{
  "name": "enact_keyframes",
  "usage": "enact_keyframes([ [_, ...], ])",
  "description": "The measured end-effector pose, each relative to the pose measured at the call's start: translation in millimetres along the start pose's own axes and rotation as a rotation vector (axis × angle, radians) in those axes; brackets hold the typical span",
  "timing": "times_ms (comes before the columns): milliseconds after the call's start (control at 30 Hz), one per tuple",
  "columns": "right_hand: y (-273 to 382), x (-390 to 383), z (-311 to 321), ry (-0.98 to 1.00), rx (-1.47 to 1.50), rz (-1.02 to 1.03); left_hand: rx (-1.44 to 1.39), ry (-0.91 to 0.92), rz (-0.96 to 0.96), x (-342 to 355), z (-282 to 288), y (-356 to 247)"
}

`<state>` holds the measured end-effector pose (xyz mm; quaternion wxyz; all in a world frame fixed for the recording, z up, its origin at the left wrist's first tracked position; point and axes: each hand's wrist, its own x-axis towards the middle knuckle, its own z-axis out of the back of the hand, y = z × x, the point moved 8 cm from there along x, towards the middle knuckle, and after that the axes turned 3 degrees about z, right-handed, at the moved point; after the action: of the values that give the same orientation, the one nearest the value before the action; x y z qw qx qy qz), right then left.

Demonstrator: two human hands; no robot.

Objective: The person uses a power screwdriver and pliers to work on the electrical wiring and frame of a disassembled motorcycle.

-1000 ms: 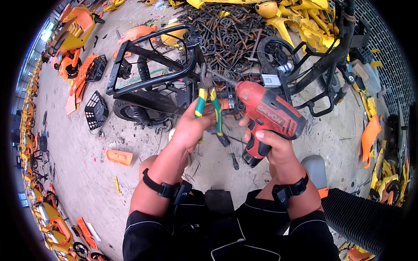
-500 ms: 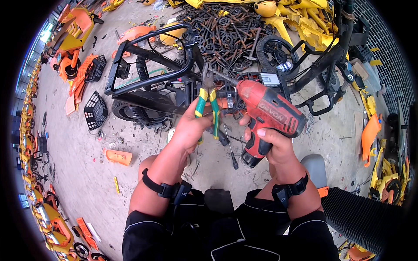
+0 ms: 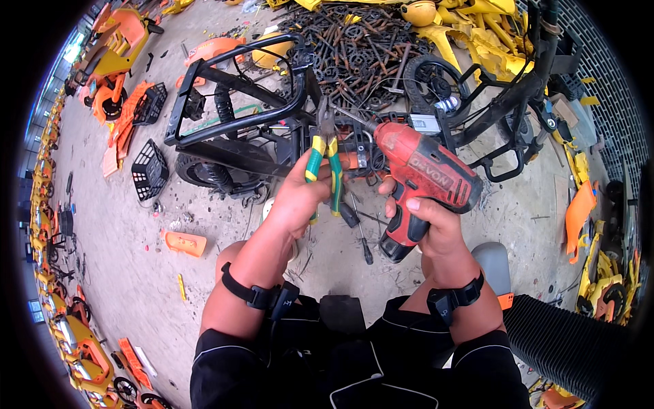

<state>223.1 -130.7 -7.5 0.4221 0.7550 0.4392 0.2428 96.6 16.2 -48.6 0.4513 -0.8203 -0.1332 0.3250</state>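
Note:
My left hand (image 3: 300,198) is wrapped round the green-and-yellow handles of a pair of pliers (image 3: 325,146), whose jaws point away from me. In my right hand (image 3: 436,228) is a red-and-black cordless drill (image 3: 432,167). Its long thin bit slants up to the left, its end close beside the plier jaws; whether they touch I cannot tell. Beyond both tools lies a black scooter frame (image 3: 238,136) with wheels, cables and brackets. Two screwdrivers rest on the floor below the tools, one of them the long dark screwdriver (image 3: 365,247).
A heap of rusty metal parts (image 3: 354,54) lies behind the frame, with yellow panels (image 3: 477,44) at its right. Black baskets, including one basket (image 3: 150,172), and an orange piece (image 3: 185,243) sit to the left. A ribbed black hose (image 3: 565,341) runs at lower right.
The drill has shifted slightly to the right, and its bit end has drawn a little away from the plier jaws. My left hand and the pliers stay almost still.

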Motion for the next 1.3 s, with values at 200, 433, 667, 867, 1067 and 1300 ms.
enact_keyframes([
  [200,0.0,-1.2,-6.5,0.049,0.012,-0.017,0.092,-0.048,-0.037,2.2,7.4,-0.1],
  [433,-1.1,-0.2,-4.6,0.026,0.035,-0.041,0.099,-0.057,-0.05,-0.3,7.0,-2.4],
  [667,11.8,-3.5,-7.5,0.017,0.077,-0.041,0.103,-0.037,-0.039,-0.7,11.9,-0.3],
  [867,20.9,-6.7,-8.0,0.013,0.047,-0.065,0.085,-0.028,0.018,-6.6,16.5,0.6],
  [1067,31.3,-12.2,-5.0,-0.019,-0.105,-0.048,0.053,0.052,0.068,-12.0,19.2,2.4],
  [1300,32.8,-16.8,6.7,0.112,-0.165,-0.048,0.1,0.101,0.074,-18.6,12.2,-5.6],
])
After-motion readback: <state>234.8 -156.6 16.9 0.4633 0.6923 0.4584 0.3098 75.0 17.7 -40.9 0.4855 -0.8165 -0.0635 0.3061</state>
